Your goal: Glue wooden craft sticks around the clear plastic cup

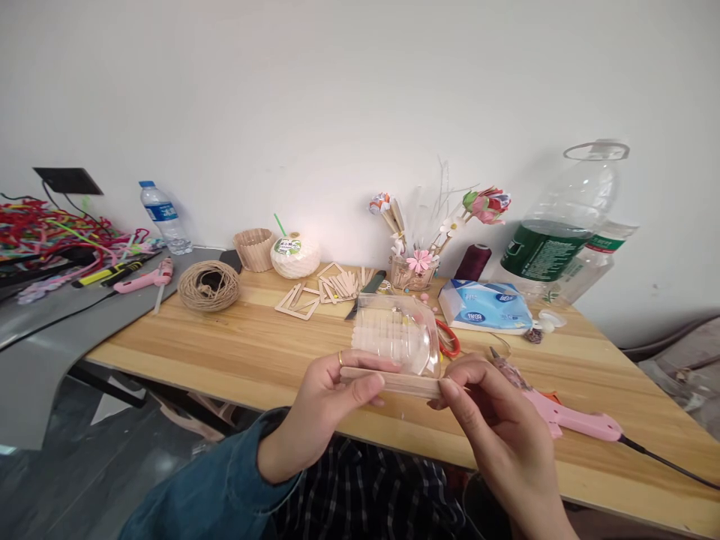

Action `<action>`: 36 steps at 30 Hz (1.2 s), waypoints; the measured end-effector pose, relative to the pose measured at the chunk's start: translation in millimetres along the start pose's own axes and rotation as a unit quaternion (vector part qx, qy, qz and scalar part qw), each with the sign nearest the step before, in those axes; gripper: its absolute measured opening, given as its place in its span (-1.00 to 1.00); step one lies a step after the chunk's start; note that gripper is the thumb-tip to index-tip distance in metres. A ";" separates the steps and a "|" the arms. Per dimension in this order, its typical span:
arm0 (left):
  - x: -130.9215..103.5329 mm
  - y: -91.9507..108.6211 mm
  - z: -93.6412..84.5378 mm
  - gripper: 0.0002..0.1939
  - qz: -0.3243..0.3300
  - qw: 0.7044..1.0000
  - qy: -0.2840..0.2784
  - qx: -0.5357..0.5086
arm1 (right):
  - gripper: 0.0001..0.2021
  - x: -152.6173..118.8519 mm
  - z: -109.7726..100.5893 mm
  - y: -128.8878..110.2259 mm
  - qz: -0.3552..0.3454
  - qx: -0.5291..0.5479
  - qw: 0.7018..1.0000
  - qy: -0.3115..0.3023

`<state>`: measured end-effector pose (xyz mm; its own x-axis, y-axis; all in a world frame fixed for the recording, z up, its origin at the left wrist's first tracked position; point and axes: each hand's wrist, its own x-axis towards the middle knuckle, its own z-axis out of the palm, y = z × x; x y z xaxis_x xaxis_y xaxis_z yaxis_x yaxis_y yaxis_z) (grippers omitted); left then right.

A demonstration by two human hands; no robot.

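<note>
A clear plastic container [419, 337] with pale wooden sticks along its side is held near the table's front edge. My left hand [331, 401] is closed on its left end, thumb pressed on a flat wooden strip [410, 384] that runs along the near side. At the right end of that strip, the thumb and fingers of my right hand [489, 412] pinch the wood and the container's edge. How many sticks lie together there cannot be made out. A pink glue gun [579, 421] rests on the table just right of my right hand.
Behind are loose wooden sticks [340, 286], red scissors [448, 341], a tissue pack [487, 306], a decorated flower holder [413, 274] and a large bottle [556, 225]. Twine [209, 286], a white yarn ball [295, 257] and another glue gun [143, 279] stand to the left.
</note>
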<state>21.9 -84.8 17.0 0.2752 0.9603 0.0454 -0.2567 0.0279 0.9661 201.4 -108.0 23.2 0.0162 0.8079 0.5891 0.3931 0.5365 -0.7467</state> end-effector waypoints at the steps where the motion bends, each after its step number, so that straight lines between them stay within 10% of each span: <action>1: -0.3 1.6 0.5 -0.69 -0.003 1.000 0.000 -0.028 | -0.82 -0.4 -0.2 0.2 0.002 0.002 1.000 0.001; 27: 4.5 5.9 -3.7 -0.79 -0.009 0.991 -0.082 -0.109 | -0.85 1.9 -0.4 7.4 -0.006 0.020 1.000 -0.001; 36: 51.0 32.7 -52.6 -0.75 -0.031 0.969 -0.154 0.190 | -0.79 -12.5 -35.3 53.5 0.065 -0.127 0.989 0.044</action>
<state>-21.2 -20.3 37.5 0.5580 0.8298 0.0017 0.1124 -0.0776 0.9906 254.8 -98.0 -13.2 0.1573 0.8352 0.5270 0.5998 0.3431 -0.7228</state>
